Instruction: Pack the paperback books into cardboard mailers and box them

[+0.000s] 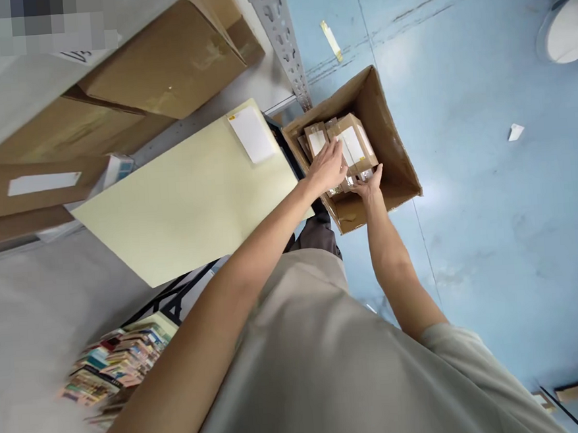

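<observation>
- The small brown packet (pixel 355 147) with a white label is the thing I am handling; it lies tilted on top of the other packets inside the open cardboard box (pixel 398 163), toward the box's middle.
- My left hand (pixel 326 166) lies flat on the packets in the box, fingers spread and loose, its fingertips touching the labelled packet's near edge; this grip is wide and closed on nothing, and I judge it only steadies the stack.
- My right hand (pixel 369 186) comes in at the box's near side, palm up under the packet's lower edge; whether this grip is clamped on the packet or only propping it up I cannot tell.
- A second labelled packet (pixel 316 140) stands just beside the first, deeper in the box toward its left wall; more brown packets and something in clear wrap lie beneath, too crowded to count.
- The box stands on the blue floor (pixel 492 228) with its flaps open, so its contents are reachable from above.
- Left of the box, touching or nearly so, a pale yellow board (pixel 183 197) with a white slip (pixel 252 134) lies across a dark frame.
- Farther left of the box, large cartons (pixel 159 60) fill a shelf; a perforated metal upright (pixel 281 39) rises just behind the box.
- Well below-left of the box, a heap of books (pixel 114 370) lies blurred.
</observation>
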Action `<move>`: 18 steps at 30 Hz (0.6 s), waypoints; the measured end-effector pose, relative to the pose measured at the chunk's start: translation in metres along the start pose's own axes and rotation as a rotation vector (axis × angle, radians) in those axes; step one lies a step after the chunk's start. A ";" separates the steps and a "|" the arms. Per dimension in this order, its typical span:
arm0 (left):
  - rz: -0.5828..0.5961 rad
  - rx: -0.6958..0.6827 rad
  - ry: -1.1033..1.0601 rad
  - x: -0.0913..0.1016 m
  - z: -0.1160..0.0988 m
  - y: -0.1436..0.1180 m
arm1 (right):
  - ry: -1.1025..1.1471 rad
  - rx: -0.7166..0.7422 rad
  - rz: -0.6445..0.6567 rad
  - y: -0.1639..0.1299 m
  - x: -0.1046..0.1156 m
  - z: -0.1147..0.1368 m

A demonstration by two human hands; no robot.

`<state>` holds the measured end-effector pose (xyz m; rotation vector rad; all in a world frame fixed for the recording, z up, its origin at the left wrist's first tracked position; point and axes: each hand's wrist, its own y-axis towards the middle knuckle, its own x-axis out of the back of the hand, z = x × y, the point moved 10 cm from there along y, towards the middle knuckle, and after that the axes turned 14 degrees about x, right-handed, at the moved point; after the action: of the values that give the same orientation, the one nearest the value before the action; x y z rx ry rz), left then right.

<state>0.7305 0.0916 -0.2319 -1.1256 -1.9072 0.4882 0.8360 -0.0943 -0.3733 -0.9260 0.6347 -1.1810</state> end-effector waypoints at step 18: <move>-0.330 0.318 -0.530 0.034 0.196 -0.262 | -0.271 -0.054 0.107 -0.062 0.020 -0.030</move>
<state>0.4255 0.0013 -0.1494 -0.4847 -2.3023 0.9289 0.7863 -0.1280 -0.3335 -1.0633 0.4927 -0.9269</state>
